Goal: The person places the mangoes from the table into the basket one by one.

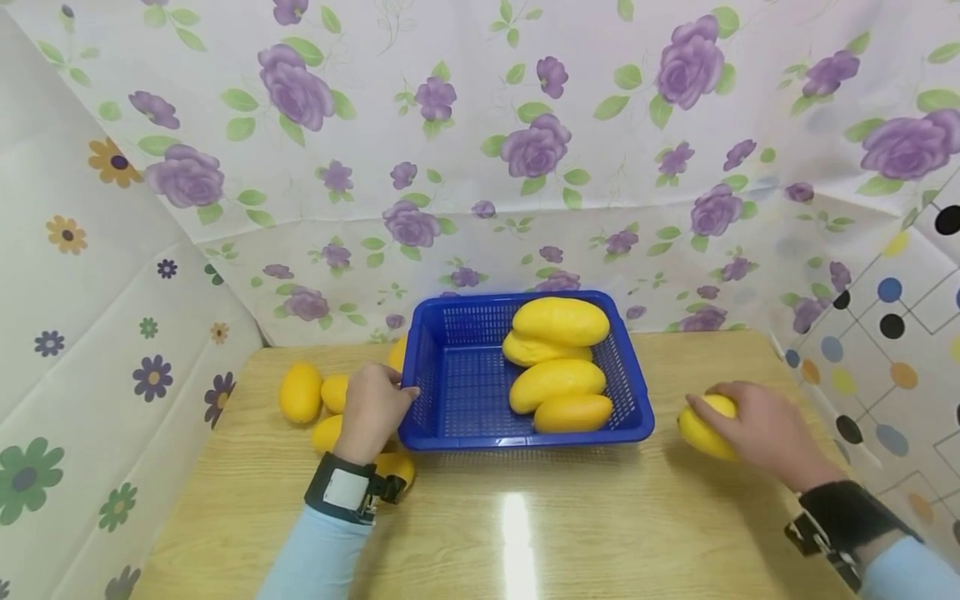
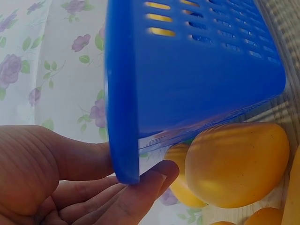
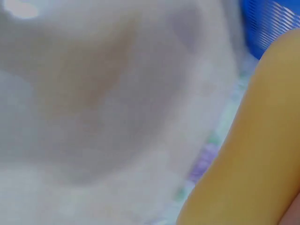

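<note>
Your left hand (image 1: 375,408) pinches the left rim of the blue, rectangular plastic mesh basket (image 1: 480,443), thumb on one side and fingers on the other. Over on the right, your right hand (image 1: 765,433) is clamped round a smooth, oblong yellow fruit (image 1: 703,435), and that fruit is over the pale wood-grain table (image 1: 465,533), apart from the basket! Four elongated yellow fruits (image 1: 558,385) fill the basket's right half, lying roughly crosswise. And beside your left hand, shorter, rounder orange-yellow fruits (image 1: 301,392) cluster on the table, left of the basket.
</note>
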A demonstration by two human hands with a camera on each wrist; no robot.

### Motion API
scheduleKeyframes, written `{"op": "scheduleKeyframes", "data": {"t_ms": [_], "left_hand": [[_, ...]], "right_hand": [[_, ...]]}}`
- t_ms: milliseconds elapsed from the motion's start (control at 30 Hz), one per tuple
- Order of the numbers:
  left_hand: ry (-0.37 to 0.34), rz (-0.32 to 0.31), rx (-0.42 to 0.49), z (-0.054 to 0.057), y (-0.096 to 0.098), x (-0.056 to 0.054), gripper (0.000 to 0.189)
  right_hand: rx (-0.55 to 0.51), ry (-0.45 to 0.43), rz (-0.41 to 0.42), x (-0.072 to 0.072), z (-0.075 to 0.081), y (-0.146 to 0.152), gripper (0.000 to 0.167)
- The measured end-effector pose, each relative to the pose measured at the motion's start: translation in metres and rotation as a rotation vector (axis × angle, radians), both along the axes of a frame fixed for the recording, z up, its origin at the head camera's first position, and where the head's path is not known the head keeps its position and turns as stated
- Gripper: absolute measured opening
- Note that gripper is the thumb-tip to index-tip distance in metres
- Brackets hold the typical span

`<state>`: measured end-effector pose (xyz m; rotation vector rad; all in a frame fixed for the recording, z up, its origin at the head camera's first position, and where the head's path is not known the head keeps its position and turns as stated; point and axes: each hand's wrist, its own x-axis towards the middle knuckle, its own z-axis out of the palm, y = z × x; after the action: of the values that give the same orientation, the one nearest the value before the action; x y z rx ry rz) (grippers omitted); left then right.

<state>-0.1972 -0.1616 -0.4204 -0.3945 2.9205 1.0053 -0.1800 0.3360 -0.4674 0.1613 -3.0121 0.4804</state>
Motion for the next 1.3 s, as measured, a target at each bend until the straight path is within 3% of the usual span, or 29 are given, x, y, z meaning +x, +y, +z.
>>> {"op": "scheduleKeyframes", "data": {"t_ms": [267,600,800,1033,1300], "left_hand": [[0.003,-0.002,0.012,0.000,0.000,0.000,0.032],[0.011,-0.004,0.003,-0.003,-0.001,-0.001,0.033],[0.003,0.005,0.013,-0.003,-0.001,-0.002,0.032],[0.017,-0.001,0.015,-0.002,0.001,0.000,0.033],[0.023,-0.001,0.013,-0.002,-0.001,-0.001,0.032]], "right_hand": [[-0.033,0.132,0.016,-0.032,0.046,-0.036,0.054],[-0.045,0.293,0.129,-0.062,0.071,-0.111,0.059],[-0.052,0.336,0.187,-0.078,0.078,-0.145,0.065],[-0.023,0.347,0.155,-0.087,0.076,-0.170,0.072],[0.018,0.241,0.162,-0.092,0.067,-0.192,0.076]]}}
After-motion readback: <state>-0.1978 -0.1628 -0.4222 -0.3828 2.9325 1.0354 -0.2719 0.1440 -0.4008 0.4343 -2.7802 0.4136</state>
